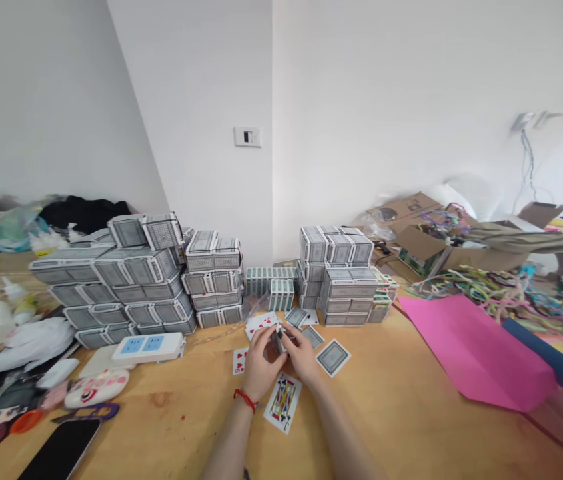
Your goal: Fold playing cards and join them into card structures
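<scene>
Pinching some cards (277, 343) between left hand (260, 363) and right hand (304, 355), fingers curled in. Got a jack (282, 402) face-up on the table (171, 423) too.

A phone (64, 450) lies beside a purple cutter (103, 411).

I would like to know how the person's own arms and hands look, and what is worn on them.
The left arm has a thin red bracelet, like a cord, at the wrist; the right arm shows nothing worn. No sleeves are in view, and the left hand and right hand are without gloves.
</scene>
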The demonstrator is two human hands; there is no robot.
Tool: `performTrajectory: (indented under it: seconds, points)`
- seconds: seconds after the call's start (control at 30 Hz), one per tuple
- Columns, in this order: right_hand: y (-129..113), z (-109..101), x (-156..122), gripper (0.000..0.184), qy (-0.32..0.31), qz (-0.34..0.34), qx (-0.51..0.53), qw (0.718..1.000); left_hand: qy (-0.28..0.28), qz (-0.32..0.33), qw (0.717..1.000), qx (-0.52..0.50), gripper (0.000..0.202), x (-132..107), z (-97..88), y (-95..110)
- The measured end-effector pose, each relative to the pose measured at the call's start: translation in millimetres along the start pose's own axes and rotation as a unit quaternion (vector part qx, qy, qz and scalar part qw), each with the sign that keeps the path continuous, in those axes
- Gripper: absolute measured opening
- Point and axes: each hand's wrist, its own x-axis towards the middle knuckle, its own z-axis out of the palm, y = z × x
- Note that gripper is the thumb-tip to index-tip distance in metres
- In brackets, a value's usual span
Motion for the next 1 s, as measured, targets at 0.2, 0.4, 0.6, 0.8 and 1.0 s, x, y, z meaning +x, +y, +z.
performTrajectory:
  seconds: [0.2, 0.4, 0.6, 0.8, 1.0]
  points:
    - [0.5, -0.8, 0.6, 0.04, -0.002, 0.011, 0.002, 1.0, 0.006, 0.002, 1.0, 0.004, 0.048, 0.7, 0.5, -2.6]
    - [-0.7, -1.5, 1.6, 0.041, 0.006, 0.018, 0.016, 1.0, -0.006, -0.006, 1.0, -0.006, 0.049, 1.0, -0.4, -3.6]
    - [1.4, -3.6, 3.8, 0.038, 0.012, 0.01, 0.018, 1.0, -0.002, -0.007, 1.0, -0.015, 0.047, 0.0, -0.3, -4.0]
    - [1.4, -6.9, 6.2, 0.038, 0.008, 0.006, 0.025, 1.0, 0.0, 0.001, 1.0, -0.012, 0.046, -0.4, -1.2, -5.2]
    - [-2.7, -7.1, 4.1, 0.038, -0.015, 0.008, 0.011, 1.0, -0.004, 0.0, 1.0, -0.017, 0.045, -0.2, -3.5, -2.9]
